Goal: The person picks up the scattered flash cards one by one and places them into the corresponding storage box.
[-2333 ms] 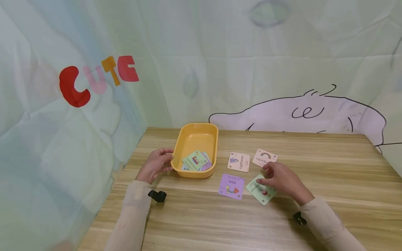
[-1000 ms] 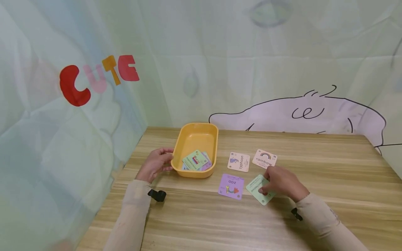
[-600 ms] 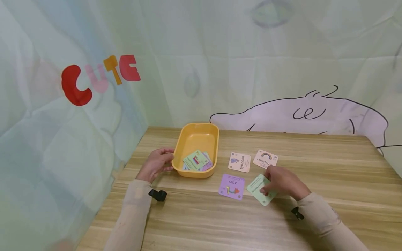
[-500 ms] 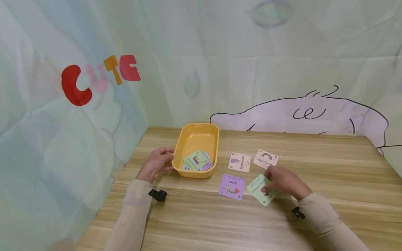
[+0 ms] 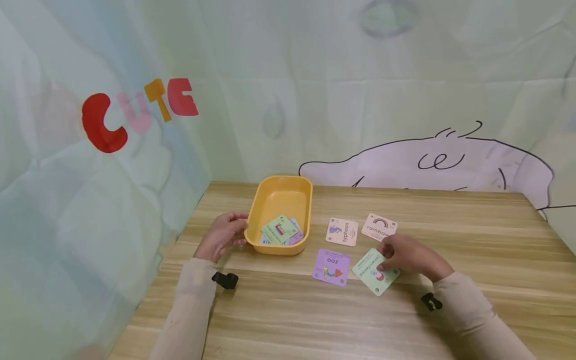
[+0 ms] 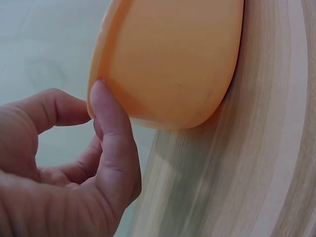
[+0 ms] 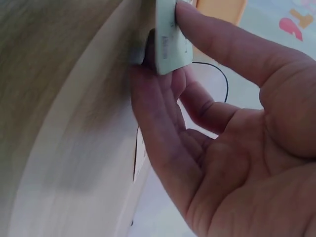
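Note:
The left hand (image 5: pixel 223 236) is at the near left side of a yellow plastic tray (image 5: pixel 258 200). Its thumb and a finger pinch the tray's edge in the left wrist view. My right hand (image 5: pixel 411 256) holds a green "Lantern Festival" card (image 5: pixel 370 270) by its far right side. In the right wrist view the thumb lies on one face of that green card (image 7: pixel 170 44), with fingers behind it. A purple "zoo" card (image 5: pixel 331 267) lies just left of it. Behind are a pink "typhoon" card (image 5: pixel 342 232) and a pink "rainbow" card (image 5: pixel 379 226), the latter close to the right fingers.
Inside the tray's near end, a green card (image 5: pixel 281 230) overlaps a purple card (image 5: pixel 296 232) and another partly hidden card. All stands on a wood-grain table (image 5: pixel 292 320). A printed cloth (image 5: pixel 252 100) hangs along the back and left edges.
The right hand has shifted from the green card's upper edge toward its right side, and more of the card's picture shows now. The left hand stays at the tray.

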A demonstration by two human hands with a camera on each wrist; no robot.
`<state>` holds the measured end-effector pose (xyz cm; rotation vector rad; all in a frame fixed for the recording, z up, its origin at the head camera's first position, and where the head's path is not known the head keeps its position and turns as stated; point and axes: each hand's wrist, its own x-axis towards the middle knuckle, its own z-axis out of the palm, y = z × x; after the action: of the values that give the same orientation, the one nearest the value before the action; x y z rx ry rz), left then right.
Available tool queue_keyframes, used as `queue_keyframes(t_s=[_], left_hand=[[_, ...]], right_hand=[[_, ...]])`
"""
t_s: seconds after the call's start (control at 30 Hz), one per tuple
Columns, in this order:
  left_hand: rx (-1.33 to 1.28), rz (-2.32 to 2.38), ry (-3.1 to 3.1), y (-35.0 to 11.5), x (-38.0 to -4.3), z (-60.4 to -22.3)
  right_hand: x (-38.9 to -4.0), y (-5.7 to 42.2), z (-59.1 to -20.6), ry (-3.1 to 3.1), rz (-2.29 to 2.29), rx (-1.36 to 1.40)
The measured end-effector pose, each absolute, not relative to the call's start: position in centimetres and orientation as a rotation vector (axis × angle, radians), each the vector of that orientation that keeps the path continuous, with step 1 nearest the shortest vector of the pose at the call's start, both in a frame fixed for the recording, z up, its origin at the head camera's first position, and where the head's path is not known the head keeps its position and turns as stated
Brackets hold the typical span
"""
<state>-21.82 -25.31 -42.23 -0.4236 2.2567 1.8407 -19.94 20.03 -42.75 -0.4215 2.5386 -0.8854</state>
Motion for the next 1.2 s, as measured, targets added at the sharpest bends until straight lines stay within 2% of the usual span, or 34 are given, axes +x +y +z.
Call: queue_keyframes(t_s=[0.23,0.67,1.2], left_hand=[[-0.428,1.840,2.259,-25.4,-21.6,-42.5],[-0.428,1.824,2.259,-25.5,-21.5,-42.5],[-0.394,1.777,2.285,-25.4,-22.0,-41.9]], right_hand=[[-20.3,20.6,-43.1,2.425,-1.019,-0.495],[-20.3,21.0,-42.8,2.358,-1.144,-0.471],[-20.6,21.6,-41.0,2.352,-1.189,-0.505]])
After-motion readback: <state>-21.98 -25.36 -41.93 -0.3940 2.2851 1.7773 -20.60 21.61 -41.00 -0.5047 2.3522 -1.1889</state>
